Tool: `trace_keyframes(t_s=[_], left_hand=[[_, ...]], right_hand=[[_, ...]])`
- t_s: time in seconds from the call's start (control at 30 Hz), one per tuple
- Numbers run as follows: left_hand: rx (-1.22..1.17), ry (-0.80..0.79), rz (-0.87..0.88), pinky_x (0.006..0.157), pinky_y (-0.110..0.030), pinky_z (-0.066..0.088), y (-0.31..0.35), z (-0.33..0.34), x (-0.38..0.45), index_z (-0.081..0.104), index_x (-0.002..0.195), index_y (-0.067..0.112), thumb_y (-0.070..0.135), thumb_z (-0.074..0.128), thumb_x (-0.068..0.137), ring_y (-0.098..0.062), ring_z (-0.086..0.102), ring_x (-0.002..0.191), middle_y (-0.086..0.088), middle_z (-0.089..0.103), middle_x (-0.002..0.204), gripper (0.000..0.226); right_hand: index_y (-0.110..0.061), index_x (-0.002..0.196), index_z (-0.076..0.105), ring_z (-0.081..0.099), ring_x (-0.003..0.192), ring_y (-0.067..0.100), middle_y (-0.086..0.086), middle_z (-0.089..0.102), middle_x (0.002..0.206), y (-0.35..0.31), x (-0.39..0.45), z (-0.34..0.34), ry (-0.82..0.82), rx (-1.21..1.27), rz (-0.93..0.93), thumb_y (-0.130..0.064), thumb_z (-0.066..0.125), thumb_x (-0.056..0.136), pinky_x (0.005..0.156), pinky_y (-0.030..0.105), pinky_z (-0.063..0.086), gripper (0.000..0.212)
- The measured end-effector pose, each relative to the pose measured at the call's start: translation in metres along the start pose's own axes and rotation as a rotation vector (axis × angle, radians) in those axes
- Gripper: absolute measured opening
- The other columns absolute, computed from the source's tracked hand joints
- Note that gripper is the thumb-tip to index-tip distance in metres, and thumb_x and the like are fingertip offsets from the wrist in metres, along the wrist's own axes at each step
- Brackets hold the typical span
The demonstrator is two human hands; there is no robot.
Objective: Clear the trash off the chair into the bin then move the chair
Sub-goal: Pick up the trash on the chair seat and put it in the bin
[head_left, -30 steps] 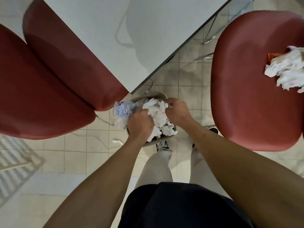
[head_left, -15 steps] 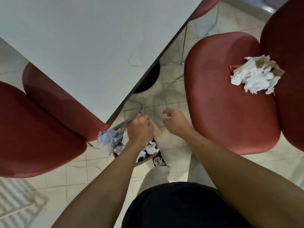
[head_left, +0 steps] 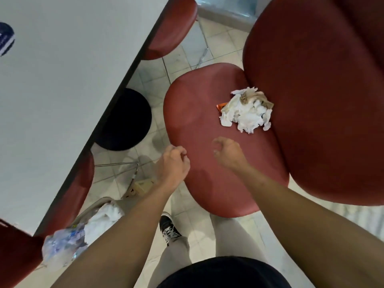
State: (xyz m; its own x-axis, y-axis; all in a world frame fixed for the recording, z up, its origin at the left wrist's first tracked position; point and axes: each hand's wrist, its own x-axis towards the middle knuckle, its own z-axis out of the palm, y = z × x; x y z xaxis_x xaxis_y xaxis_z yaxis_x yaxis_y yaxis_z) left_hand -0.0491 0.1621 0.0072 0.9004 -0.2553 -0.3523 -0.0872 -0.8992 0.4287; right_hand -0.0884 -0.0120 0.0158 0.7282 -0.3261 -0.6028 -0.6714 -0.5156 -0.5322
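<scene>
Above the red chair seat (head_left: pixel 199 113) your left hand (head_left: pixel 172 163) and right hand (head_left: pixel 227 151) hover loosely curled, empty, near the crumpled tissues (head_left: pixel 246 110); the bin (head_left: pixel 93 206) stands below left.

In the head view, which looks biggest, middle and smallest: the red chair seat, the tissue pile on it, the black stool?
Largest to smallest as they appear:
1. Chair seat
2. Black stool, partly hidden under the table
3. Tissue pile
</scene>
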Motion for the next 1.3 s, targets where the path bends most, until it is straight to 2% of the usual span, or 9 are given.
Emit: trace_keyframes(t_s=[0.23,0.43,0.57,0.7,0.83,0.9,1.0,1.17,1.3], left_hand=[[0.056,-0.045,0.124,0.083,-0.036,0.046,0.099,0.032,0.078,0.065,0.11,0.025,0.027,0.058,0.087,-0.026,0.06,0.101,0.0,0.056,0.111,0.024],[0.119,-0.096,0.248,0.078,-0.037,0.045,0.165,0.064,0.148,0.064,0.115,0.027,0.027,0.06,0.085,-0.029,0.059,0.102,-0.001,0.055,0.109,0.03],[0.142,-0.101,0.36,0.082,-0.036,0.045,0.2,0.096,0.194,0.066,0.111,0.028,0.022,0.061,0.085,-0.026,0.052,0.111,-0.003,0.051,0.118,0.027],[0.245,-0.234,0.513,0.099,-0.041,0.04,0.225,0.134,0.231,0.068,0.111,0.029,0.017,0.061,0.084,-0.028,0.038,0.131,-0.005,0.038,0.147,0.03],[0.441,-0.335,0.583,0.104,-0.046,0.035,0.236,0.168,0.248,0.066,0.116,0.029,0.018,0.059,0.085,-0.029,0.03,0.136,-0.002,0.024,0.156,0.034],[0.511,-0.365,0.566,0.1,-0.045,0.037,0.237,0.177,0.25,0.064,0.121,0.022,0.017,0.056,0.086,-0.029,0.036,0.13,-0.004,0.036,0.149,0.036],[0.488,-0.35,0.56,0.094,-0.044,0.044,0.233,0.179,0.248,0.063,0.119,0.01,0.01,0.054,0.084,-0.031,0.046,0.12,-0.006,0.054,0.13,0.036],[0.276,-0.274,0.539,0.09,-0.036,0.046,0.227,0.159,0.235,0.068,0.113,0.006,-0.004,0.051,0.078,-0.031,0.057,0.106,-0.009,0.064,0.117,0.04],[0.136,-0.234,0.466,0.09,-0.031,0.045,0.22,0.133,0.21,0.066,0.117,0.004,-0.007,0.051,0.081,-0.027,0.055,0.113,-0.008,0.062,0.123,0.041]], right_hand=[[-0.015,0.125,0.06,0.058,0.112,0.024,0.007,0.063,0.121,0.053,0.064,-0.085,0.12,0.085,0.089,-0.014,0.058,0.086,0.088,0.026,0.043,0.038],[-0.021,0.132,0.056,0.051,0.122,0.024,0.008,0.051,0.136,0.11,0.11,-0.11,0.184,0.132,0.202,-0.015,0.057,0.082,0.102,0.032,0.043,0.05],[-0.02,0.136,0.053,0.043,0.13,0.023,0.01,0.044,0.14,0.145,0.145,-0.111,0.156,0.146,0.23,-0.013,0.059,0.083,0.106,0.026,0.032,0.054],[-0.021,0.129,0.06,0.054,0.117,0.027,0.012,0.055,0.127,0.164,0.176,-0.108,0.104,0.179,0.196,-0.009,0.057,0.079,0.096,0.027,0.041,0.051],[-0.029,0.129,0.058,0.056,0.115,0.029,0.01,0.054,0.128,0.184,0.205,-0.092,0.03,0.214,0.234,-0.026,0.047,0.065,0.097,0.036,0.048,0.065],[-0.019,0.126,0.058,0.055,0.115,0.031,0.012,0.054,0.127,0.179,0.204,-0.096,0.029,0.201,0.263,-0.027,0.049,0.069,0.097,0.035,0.047,0.059],[-0.006,0.118,0.058,0.053,0.114,0.034,0.016,0.052,0.126,0.172,0.197,-0.103,0.079,0.179,0.293,-0.013,0.054,0.081,0.087,0.029,0.041,0.038],[-0.008,0.133,0.053,0.048,0.126,0.03,0.012,0.05,0.136,0.166,0.18,-0.111,0.192,0.186,0.303,-0.014,0.054,0.089,0.103,0.033,0.039,0.045],[-0.011,0.131,0.057,0.051,0.125,0.028,0.011,0.053,0.135,0.151,0.16,-0.117,0.269,0.179,0.298,-0.012,0.057,0.087,0.103,0.032,0.039,0.044]])
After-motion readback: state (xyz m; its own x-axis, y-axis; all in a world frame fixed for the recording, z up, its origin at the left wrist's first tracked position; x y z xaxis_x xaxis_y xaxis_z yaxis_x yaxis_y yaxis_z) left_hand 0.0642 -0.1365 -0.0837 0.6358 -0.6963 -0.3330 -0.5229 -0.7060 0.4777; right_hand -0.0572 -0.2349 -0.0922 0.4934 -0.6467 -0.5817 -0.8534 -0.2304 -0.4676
